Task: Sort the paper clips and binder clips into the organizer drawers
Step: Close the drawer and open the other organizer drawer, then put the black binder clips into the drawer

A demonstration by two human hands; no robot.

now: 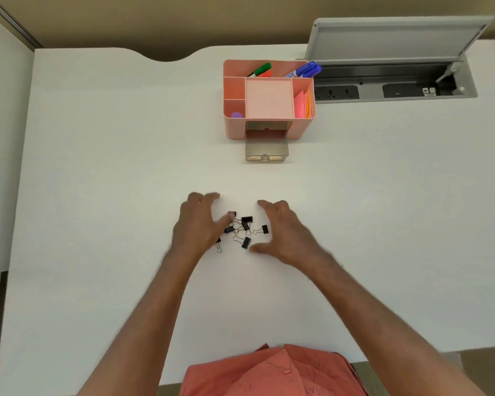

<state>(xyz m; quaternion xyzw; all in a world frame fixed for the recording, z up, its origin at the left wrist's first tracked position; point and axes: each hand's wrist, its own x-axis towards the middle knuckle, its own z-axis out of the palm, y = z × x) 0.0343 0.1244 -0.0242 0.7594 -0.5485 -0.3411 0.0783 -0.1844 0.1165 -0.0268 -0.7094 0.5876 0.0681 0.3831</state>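
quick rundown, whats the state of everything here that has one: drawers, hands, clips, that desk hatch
lower drawer: pulled out
upper drawer: pushed in
binder clips: loose on the desk, none in a drawer
left hand: open, fingers spread beside the clips
right hand: open, holding nothing
desk hatch lid: raised
markers: capped, standing in the organizer
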